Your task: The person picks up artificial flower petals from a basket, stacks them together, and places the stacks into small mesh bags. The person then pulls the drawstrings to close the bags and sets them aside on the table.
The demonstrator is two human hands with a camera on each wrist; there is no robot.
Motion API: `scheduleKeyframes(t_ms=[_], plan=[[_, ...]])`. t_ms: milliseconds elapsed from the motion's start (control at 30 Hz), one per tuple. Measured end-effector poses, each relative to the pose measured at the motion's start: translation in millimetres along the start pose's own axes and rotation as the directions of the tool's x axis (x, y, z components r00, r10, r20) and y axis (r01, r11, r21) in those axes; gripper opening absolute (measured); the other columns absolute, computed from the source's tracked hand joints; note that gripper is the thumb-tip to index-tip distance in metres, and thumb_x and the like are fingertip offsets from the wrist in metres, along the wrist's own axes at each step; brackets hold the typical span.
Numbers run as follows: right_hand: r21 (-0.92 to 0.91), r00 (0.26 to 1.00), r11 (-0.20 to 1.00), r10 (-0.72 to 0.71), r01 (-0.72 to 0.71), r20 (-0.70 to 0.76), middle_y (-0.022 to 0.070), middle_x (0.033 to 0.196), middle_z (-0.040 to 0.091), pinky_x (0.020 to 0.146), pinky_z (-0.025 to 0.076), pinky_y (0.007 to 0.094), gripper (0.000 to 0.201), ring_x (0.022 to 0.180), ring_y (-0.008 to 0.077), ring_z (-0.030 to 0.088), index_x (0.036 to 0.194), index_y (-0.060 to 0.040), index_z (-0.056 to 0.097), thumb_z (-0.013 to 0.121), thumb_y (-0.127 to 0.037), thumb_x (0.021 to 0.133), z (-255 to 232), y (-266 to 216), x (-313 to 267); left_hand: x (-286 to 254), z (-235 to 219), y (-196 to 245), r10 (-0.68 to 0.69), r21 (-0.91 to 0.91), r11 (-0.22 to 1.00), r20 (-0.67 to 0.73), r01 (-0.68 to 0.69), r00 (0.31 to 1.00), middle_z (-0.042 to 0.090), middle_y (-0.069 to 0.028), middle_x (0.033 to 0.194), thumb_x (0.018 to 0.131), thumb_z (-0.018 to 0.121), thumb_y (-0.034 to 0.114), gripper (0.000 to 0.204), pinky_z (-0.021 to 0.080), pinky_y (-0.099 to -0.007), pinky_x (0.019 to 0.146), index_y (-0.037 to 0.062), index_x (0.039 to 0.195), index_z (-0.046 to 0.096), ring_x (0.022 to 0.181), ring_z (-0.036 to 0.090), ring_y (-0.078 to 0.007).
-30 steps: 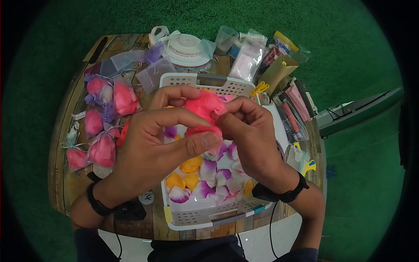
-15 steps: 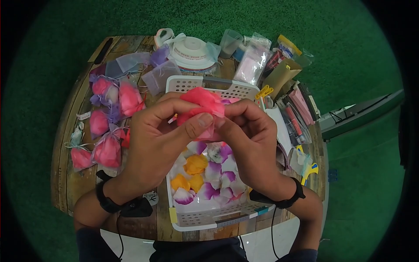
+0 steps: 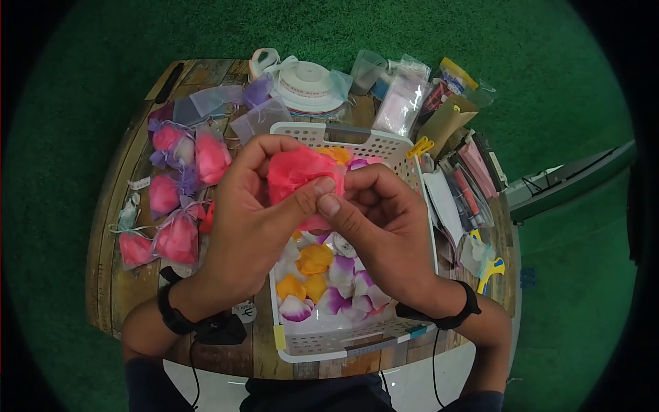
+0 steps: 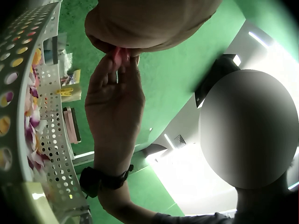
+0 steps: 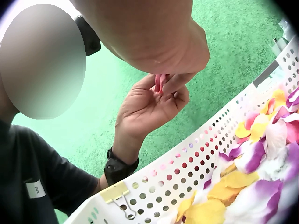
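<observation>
Over the basket, my left hand (image 3: 247,220) holds a soft, crumpled bunch of pink fabric petals (image 3: 298,172), its thumb pressed on the near side. My right hand (image 3: 388,233) pinches the right edge of the same bunch, the two thumb tips side by side. Both wrist views show a bit of pink (image 4: 122,57) between the fingers of the two hands; most of the bunch is hidden there. Below lies a white perforated basket (image 3: 295,351) with loose yellow petals (image 3: 316,259) and purple-and-white petals (image 3: 334,300) inside.
Sheer drawstring bags with pink contents (image 3: 178,237) lie on the left of the wooden table. Ribbon rolls (image 3: 305,82) and a clear cup (image 3: 368,71) stand at the back. Clear packets (image 3: 401,106), a brown paper bag (image 3: 446,117) and pens (image 3: 467,192) crowd the right side.
The two hands have closed in on the pink bunch, the thumbs coming together. The bunch has been gathered tighter and turned, now sitting more to the left in the head view.
</observation>
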State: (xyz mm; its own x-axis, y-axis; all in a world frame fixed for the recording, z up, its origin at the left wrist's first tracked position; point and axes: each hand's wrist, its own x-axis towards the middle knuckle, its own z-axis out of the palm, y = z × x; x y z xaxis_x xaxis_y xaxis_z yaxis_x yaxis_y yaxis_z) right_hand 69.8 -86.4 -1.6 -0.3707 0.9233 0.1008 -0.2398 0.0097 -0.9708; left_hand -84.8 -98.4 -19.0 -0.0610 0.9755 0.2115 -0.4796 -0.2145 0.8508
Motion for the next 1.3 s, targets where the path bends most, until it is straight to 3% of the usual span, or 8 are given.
scheduleKeyframes(t_ms=[233,367,400,600,633,767,967,1300], plan=[[-0.045,1.000,0.999,-0.018,0.019,0.016,0.0070,0.097,0.066,0.077,0.055,0.0232,0.024,0.088,0.0101,0.065,0.112,0.0030,0.057,0.067,-0.002,0.091,-1.7,0.6,3.4,-2.9,0.2,-0.7,-0.117,-0.106,0.986,0.081,0.126,0.990,0.062,-0.0054,0.107,0.096,0.061,0.009,0.024,0.052,-0.0238,0.083,0.0021,0.116,0.049,0.097,0.060,-0.0087],[-0.025,0.997,0.998,0.053,-0.052,0.049,0.0093,0.102,0.067,0.078,0.056,0.0244,0.026,0.091,0.0118,0.066,0.116,0.0041,0.055,0.063,-0.001,0.093,-11.0,3.1,5.8,-6.5,0.2,-9.2,-0.125,-0.025,0.991,0.226,0.134,0.966,0.054,-0.0074,0.120,0.104,0.045,0.018,0.025,0.041,-0.0289,0.101,0.0042,0.125,0.047,0.114,0.051,-0.0122],[0.005,0.997,0.999,0.037,-0.037,0.061,0.0096,0.104,0.067,0.077,0.056,0.0239,0.026,0.091,0.0114,0.066,0.117,0.0041,0.054,0.062,0.000,0.093,-11.3,5.9,5.8,-6.9,-1.7,-8.7,-0.100,0.138,0.988,0.269,0.065,0.958,0.051,-0.0075,0.122,0.105,0.042,0.023,0.028,0.035,-0.0298,0.105,0.0047,0.126,0.046,0.119,0.045,-0.0122],[-0.105,1.000,0.994,0.007,-0.005,0.014,0.0076,0.101,0.068,0.074,0.054,0.0218,0.021,0.088,0.0082,0.065,0.113,0.0038,0.059,0.061,0.003,0.092,-16.5,4.5,6.5,0.7,-6.7,6.2,-0.213,0.032,0.977,0.240,0.212,0.947,0.052,-0.0068,0.122,0.103,0.043,0.023,0.031,0.036,-0.0300,0.103,0.0043,0.127,0.045,0.119,0.046,-0.0120],[-0.140,1.000,0.990,-0.012,0.009,-0.021,0.0073,0.100,0.068,0.074,0.054,0.0218,0.020,0.088,0.0082,0.065,0.111,0.0038,0.060,0.062,0.002,0.092,-16.1,2.2,6.9,3.3,-4.2,9.0,-0.220,0.006,0.975,0.153,0.222,0.963,0.054,-0.0022,0.102,0.101,0.053,0.023,0.027,0.044,-0.0242,0.084,0.0014,0.117,0.048,0.092,0.049,-0.0066],[-0.133,0.998,0.991,-0.018,0.010,-0.064,0.0069,0.100,0.068,0.075,0.053,0.0213,0.021,0.088,0.0083,0.065,0.111,0.0042,0.060,0.063,0.002,0.091,-18.9,-2.5,4.8,9.9,-8.7,9.0,-0.117,0.170,0.981,0.113,0.096,0.987,0.058,-0.0015,0.096,0.094,0.064,0.009,0.018,0.045,-0.0180,0.068,0.0019,0.108,0.055,0.084,0.053,-0.0032],[-0.141,0.999,0.990,-0.012,0.005,-0.051,0.0086,0.101,0.069,0.076,0.054,0.0221,0.022,0.090,0.0095,0.065,0.113,0.0054,0.060,0.062,0.002,0.091,-24.6,-8.2,2.9,14.4,-19.0,13.6,-0.064,0.321,0.947,0.116,0.023,0.991,0.063,-0.0009,0.090,0.094,0.064,0.012,0.013,0.049,-0.0207,0.069,0.0031,0.099,0.056,0.080,0.057,-0.0047],[-0.227,0.988,0.964,-0.149,0.137,-0.036,0.0093,0.099,0.069,0.072,0.053,0.0228,0.026,0.086,0.0099,0.066,0.116,0.0041,0.061,0.062,0.003,0.091,-45.9,-33.7,-7.5,20.4,-23.8,15.6,-0.050,0.291,0.956,0.087,0.022,0.995,0.064,-0.0011,0.083,0.092,0.066,0.008,0.012,0.051,-0.0190,0.058,-0.0003,0.098,0.060,0.072,0.060,-0.0041]])
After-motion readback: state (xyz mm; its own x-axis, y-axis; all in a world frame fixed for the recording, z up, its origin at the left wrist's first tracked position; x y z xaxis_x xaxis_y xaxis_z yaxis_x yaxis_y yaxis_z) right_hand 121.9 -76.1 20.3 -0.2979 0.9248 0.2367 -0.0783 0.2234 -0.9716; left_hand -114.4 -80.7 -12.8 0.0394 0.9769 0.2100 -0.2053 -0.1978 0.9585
